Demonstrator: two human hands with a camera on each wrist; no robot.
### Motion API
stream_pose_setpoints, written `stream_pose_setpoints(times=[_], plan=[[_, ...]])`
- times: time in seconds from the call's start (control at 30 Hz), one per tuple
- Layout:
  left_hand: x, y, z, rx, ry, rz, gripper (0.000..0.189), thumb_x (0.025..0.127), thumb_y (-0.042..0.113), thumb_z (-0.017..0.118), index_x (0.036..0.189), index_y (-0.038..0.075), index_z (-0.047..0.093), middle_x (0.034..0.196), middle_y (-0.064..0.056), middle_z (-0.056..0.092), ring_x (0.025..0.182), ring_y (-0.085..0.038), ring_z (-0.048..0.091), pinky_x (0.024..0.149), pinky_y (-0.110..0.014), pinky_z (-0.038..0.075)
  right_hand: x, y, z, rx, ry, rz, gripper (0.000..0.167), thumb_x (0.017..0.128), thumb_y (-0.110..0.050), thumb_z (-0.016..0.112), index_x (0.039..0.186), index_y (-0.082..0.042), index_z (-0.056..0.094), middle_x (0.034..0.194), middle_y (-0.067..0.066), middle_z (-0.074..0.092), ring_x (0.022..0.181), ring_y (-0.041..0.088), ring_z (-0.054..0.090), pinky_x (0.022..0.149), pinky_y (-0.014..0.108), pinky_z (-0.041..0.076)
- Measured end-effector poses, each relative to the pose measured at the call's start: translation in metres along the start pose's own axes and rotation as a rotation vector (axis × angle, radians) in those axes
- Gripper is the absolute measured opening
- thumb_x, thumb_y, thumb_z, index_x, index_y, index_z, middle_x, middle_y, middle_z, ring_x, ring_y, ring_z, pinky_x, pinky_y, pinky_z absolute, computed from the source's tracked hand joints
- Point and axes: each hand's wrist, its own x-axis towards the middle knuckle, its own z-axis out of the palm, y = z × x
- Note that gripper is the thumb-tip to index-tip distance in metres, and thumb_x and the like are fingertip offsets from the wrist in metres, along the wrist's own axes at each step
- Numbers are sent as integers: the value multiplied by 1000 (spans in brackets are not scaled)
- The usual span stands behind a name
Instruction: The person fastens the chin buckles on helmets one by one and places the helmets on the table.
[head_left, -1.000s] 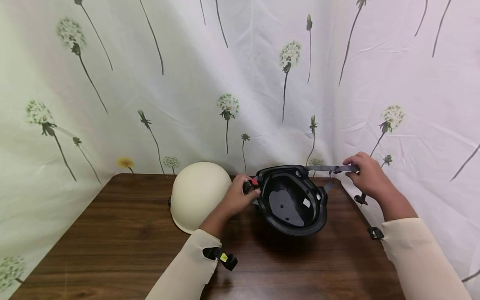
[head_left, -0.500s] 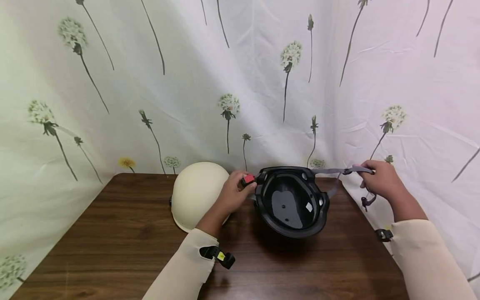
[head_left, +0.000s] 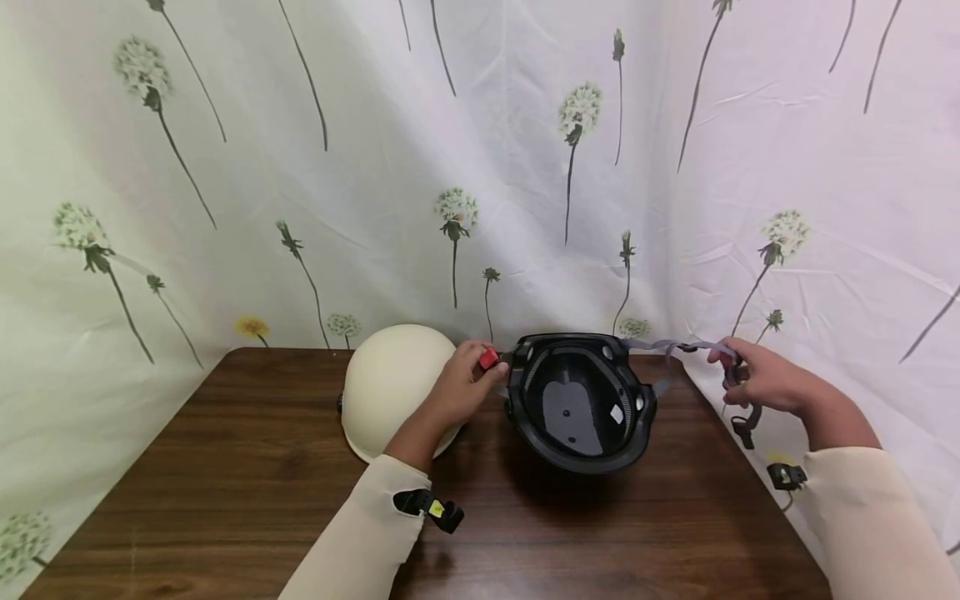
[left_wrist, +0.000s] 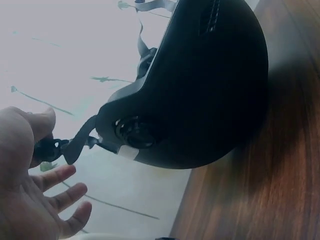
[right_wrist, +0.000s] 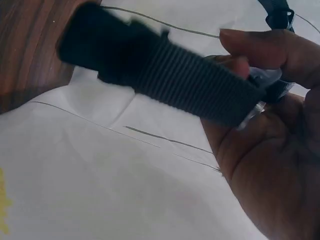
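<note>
A black helmet [head_left: 577,408] lies upside down on the table, its padded inside facing up. At its left side my left hand [head_left: 459,383] pinches a buckle [head_left: 488,358] with a red part, on the end of a short strap; in the left wrist view the other fingers are spread below the strap [left_wrist: 79,142]. Off the table's right edge my right hand [head_left: 772,377] grips the grey chin strap [head_left: 705,345], drawn out from the helmet's right side. The strap's loose end [head_left: 744,429] dangles under the hand, and the right wrist view shows its ribbed webbing [right_wrist: 195,82] close up.
A cream helmet [head_left: 397,392] stands dome up on the table, left of the black one and partly behind my left hand. The brown wooden table [head_left: 247,475] ends at a white curtain [head_left: 360,167] printed with dandelions. A band is strapped to each wrist.
My right hand has moved right and slightly down, feeding along the chin strap. My left hand has shifted slightly left with the buckle, its red part now facing up. The black helmet barely moved.
</note>
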Motion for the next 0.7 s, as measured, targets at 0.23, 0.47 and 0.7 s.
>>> stream_pose_setpoints(times=[0.23,0.47,0.7], plan=[[0,2,-3,31,-22,13,19,102,16,72,107,-1,68,148,-22,54,141,-38,50,113,-52,44,-6,-19,1,-52,88,-32,54,84,-8,87,126,1,55,101,16,59,70,17,63,54,36,51],[-1,6,-3,-14,-19,16,21,103,16,70,114,-2,70,149,-19,55,133,-35,57,98,-48,54,-7,-40,5,-172,85,-114,46,82,-14,90,120,2,68,93,6,65,79,14,60,65,30,48],[0,7,-4,48,-28,12,29,105,20,67,123,-2,65,130,-16,62,106,-27,60,89,-42,52,-5,-47,4,-230,50,-144,57,82,1,84,134,10,62,110,14,68,101,26,63,76,30,52]])
